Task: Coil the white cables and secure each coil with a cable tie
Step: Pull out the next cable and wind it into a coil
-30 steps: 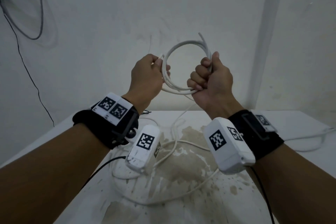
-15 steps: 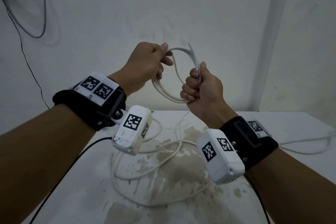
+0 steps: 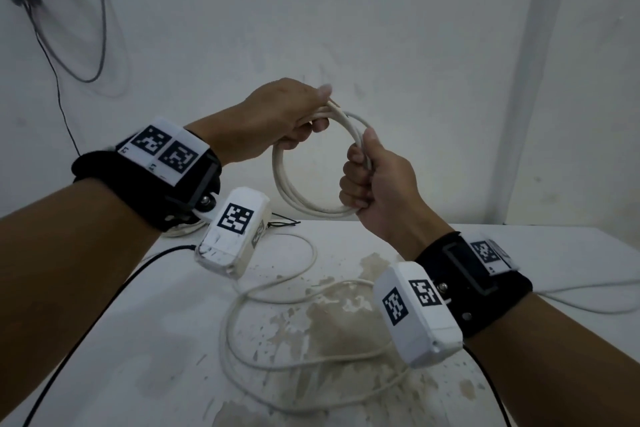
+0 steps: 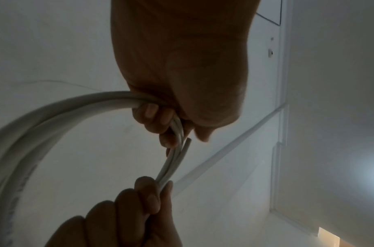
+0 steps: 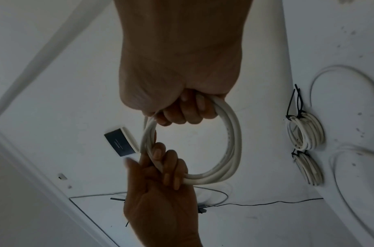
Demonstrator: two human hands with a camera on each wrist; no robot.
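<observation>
A white cable coil (image 3: pixel 288 191) of several loops hangs in the air above the table. My left hand (image 3: pixel 311 107) grips its top, where the cut cable end (image 3: pixel 337 108) sticks out past the thumb. My right hand (image 3: pixel 362 163) is a fist around the coil's right side. In the left wrist view my left hand (image 4: pixel 160 120) curls round the coil (image 4: pixel 55 108), with the cable end (image 4: pixel 187 145) poking out above my right hand (image 4: pixel 143 197). The right wrist view shows my right hand (image 5: pixel 182 108) and left hand (image 5: pixel 160 167) on the coil (image 5: pixel 234 142).
Loose white cable (image 3: pixel 277 295) lies in wide loops on the stained white table (image 3: pixel 138 357). Black cable ties (image 3: pixel 284 220) lie at the table's back left. Two tied coils (image 5: pixel 306 132) (image 5: pixel 309 168) rest on the table. More cable (image 3: pixel 588 305) trails off right.
My left hand has slid from the coil's left side up to its top and now holds the loose end against the loops. The right hand keeps its grip, slightly lower.
</observation>
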